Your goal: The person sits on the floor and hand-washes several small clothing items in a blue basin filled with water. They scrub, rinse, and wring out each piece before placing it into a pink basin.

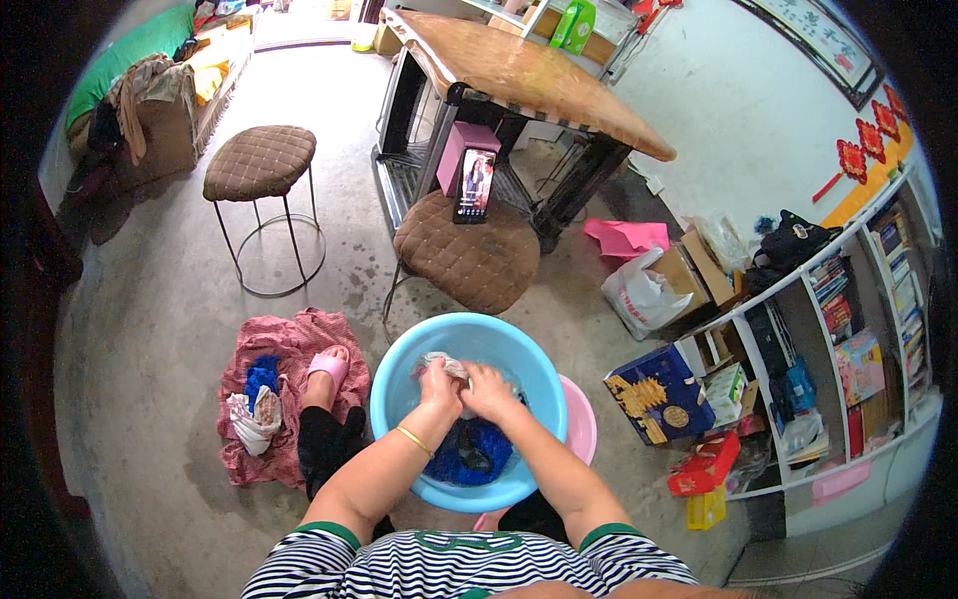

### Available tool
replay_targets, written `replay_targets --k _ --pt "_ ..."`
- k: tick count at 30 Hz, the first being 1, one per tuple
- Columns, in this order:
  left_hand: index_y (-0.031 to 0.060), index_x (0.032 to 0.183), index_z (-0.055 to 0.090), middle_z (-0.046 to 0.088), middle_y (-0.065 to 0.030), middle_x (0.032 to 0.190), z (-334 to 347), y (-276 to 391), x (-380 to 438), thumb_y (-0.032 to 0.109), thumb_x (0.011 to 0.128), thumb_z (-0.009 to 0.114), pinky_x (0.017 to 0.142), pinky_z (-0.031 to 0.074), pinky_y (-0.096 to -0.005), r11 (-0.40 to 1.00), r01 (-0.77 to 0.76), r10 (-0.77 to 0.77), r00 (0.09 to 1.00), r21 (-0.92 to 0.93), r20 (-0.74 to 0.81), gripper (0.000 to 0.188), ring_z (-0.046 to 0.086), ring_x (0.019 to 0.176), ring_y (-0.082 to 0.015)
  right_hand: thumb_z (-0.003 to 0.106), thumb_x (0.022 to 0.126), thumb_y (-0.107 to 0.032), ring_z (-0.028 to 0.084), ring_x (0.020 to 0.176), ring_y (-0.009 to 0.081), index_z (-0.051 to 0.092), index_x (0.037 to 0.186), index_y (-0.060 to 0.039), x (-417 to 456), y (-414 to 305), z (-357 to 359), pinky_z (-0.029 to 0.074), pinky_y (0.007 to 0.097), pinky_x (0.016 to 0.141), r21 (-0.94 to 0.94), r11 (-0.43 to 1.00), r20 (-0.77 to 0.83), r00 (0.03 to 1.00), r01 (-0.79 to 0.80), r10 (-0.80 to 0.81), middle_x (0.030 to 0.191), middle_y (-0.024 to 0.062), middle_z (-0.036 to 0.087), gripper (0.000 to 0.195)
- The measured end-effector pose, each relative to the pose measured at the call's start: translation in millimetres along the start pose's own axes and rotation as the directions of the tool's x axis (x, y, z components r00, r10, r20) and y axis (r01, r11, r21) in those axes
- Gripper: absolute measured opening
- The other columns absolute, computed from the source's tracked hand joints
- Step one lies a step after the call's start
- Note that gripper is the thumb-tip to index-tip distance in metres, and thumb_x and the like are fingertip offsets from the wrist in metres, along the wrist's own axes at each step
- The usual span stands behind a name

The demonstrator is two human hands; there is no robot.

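Observation:
A light blue plastic basin stands on the floor before me, with water and dark blue cloth in its lower part. Inside it, my left hand is closed on a white cloth. My right hand grips the same cloth beside it, the two hands nearly touching. Part of the cloth is hidden by my fingers. A pink basin shows behind the blue one's right side. To the left, a red checked cloth lies on the floor under my slippered foot, bearing a bundled white cloth and a blue cloth.
A brown padded stool holding a propped phone stands just beyond the basin. Another padded stool is farther left. On the right are a dark blue box, a white plastic bag and a white shelf unit.

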State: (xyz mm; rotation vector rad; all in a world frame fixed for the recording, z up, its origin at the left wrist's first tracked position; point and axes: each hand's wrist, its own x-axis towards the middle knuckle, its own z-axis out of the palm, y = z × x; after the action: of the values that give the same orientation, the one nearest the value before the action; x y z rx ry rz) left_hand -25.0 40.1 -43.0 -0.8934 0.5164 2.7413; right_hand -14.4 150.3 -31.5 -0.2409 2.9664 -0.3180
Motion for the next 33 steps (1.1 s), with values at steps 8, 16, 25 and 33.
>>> replay_targets --k 8,16,25,33 --pt "0.0073 0.088 0.052 0.058 -0.0093 0.086 6 0 -7 0.025 0.084 0.045 0.073 0.046 -0.04 0.974 0.165 -0.169 0.986 0.158 0.012 0.02 0.056 0.079 -0.0251 0.056 0.079 -0.032 0.055 0.102 0.0344 0.058 0.111 -0.0141 27 0 19 0.043 0.0434 0.086 0.278 0.946 -0.024 0.984 -0.164 0.178 0.105 0.0163 0.059 0.036" --pt "0.0047 0.088 0.053 0.059 -0.0147 0.088 -6 10 5 0.027 0.089 0.038 0.081 0.046 -0.0452 0.953 0.303 -0.296 0.944 -0.023 0.148 0.027 0.058 0.085 -0.0302 0.063 0.076 -0.022 0.063 0.077 0.0295 0.057 0.095 -0.0091 -35 -57 -52 0.048 0.0356 0.067 0.542 0.827 -0.274 0.962 0.15 0.005 0.083 0.0157 0.063 0.024" --pt "0.0036 0.097 0.054 0.059 -0.0131 0.092 -13 -2 2 0.02 0.092 0.029 0.077 0.048 -0.0439 0.97 0.243 -0.236 0.951 -0.01 0.201 0.03 0.058 0.086 -0.0285 0.051 0.085 -0.026 0.059 0.069 0.0396 0.051 0.096 -0.0127 -19 -57 -41 0.046 0.049 0.06 0.293 0.941 -0.383 0.922 0.171 -0.048 0.074 0.0184 0.062 0.017" --pt "0.0065 0.117 0.041 0.052 -0.0146 0.112 10 6 -18 0.007 0.086 0.036 0.078 0.049 -0.0531 0.996 -0.013 0.011 1.0 0.088 0.023 0.032 0.057 0.097 -0.033 0.049 0.085 -0.023 0.058 0.084 0.0408 0.05 0.1 -0.0087 11 5 -44 0.045 0.0493 0.075 0.3 0.942 -0.194 0.957 -0.149 0.213 0.089 0.0219 0.062 0.021"
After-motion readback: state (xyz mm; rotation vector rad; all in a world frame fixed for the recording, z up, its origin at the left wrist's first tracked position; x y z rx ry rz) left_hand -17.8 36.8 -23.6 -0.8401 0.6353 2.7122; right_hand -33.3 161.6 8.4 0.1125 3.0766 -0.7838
